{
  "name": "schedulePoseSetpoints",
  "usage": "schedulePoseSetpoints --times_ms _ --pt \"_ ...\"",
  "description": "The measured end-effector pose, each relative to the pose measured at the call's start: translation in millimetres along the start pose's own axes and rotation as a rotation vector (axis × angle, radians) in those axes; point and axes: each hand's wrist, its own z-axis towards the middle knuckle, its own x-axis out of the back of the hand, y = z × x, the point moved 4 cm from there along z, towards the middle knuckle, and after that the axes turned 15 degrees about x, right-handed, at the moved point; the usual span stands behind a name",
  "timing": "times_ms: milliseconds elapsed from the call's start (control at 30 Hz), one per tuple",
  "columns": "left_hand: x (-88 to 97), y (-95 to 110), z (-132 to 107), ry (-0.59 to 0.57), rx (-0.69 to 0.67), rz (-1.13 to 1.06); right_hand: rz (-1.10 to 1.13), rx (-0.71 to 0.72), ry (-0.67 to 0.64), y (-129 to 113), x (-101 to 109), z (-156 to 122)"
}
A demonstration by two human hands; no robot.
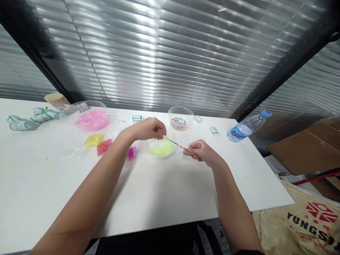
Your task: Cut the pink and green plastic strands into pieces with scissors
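Note:
My right hand (202,153) is closed around the lower end of a thin needle-like stick (177,144) that carries a few small beads. My left hand (149,129) pinches at the stick's upper tip; what sits between its fingertips is too small to make out. Both hands hover just above a small clear bowl of yellow-green beads (161,149) on the white table (148,198). Behind them stands a clear bowl of mixed coloured beads (181,119).
A large clear bowl of pink beads (89,117), bags of yellow (92,140), red (104,146) and magenta beads (131,153) lie at the left. A water bottle (247,126) lies at the right edge. Green-white packets (25,122) at far left. Cardboard (305,148) beyond the table.

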Motion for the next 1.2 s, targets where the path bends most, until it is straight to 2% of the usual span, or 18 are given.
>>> schedulePoseSetpoints --times_ms 100,433,800,1200 --pt "0.7 5 -1 0.013 -0.049 -0.004 0.003 0.037 -0.006 -2 -1 0" --pt "-1.5 15 -4 0.017 -0.118 -0.04 0.039 0.036 0.012 -3 -2 -1" --pt "-2.1 21 -6 0.025 -0.118 -0.037 0.049 0.043 0.014 -3 -2 0" --pt "-5.0 18 -4 0.008 -0.112 -0.044 0.056 0.038 0.007 -3 -3 1"
